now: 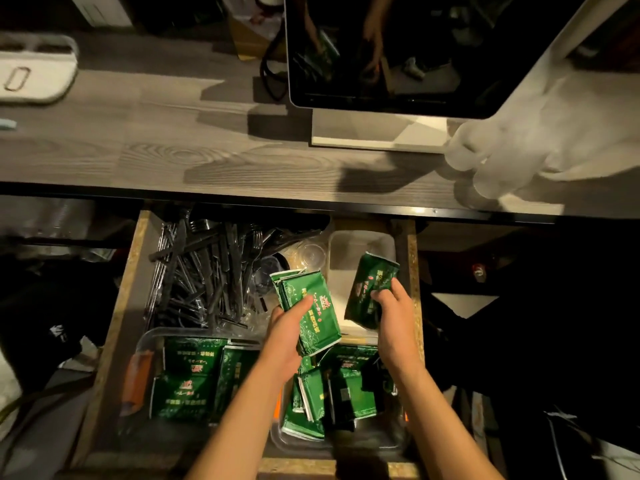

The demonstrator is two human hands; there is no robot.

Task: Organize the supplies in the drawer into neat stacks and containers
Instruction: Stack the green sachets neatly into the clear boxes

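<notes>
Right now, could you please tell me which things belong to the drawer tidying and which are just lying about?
Job: green packets in left hand, green packets in right hand, black cutlery, clear tub, drawer.
Lying about: monitor, white tray.

The open drawer (138, 258) holds black cutlery (204, 271), clear tubs (360, 247), and probably loose green packets (194, 375).

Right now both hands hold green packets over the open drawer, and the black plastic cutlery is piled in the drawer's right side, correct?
Not quite. The head view shows the black plastic cutlery piled in the drawer's left side. The left hand and right hand do each hold green packets.
</notes>
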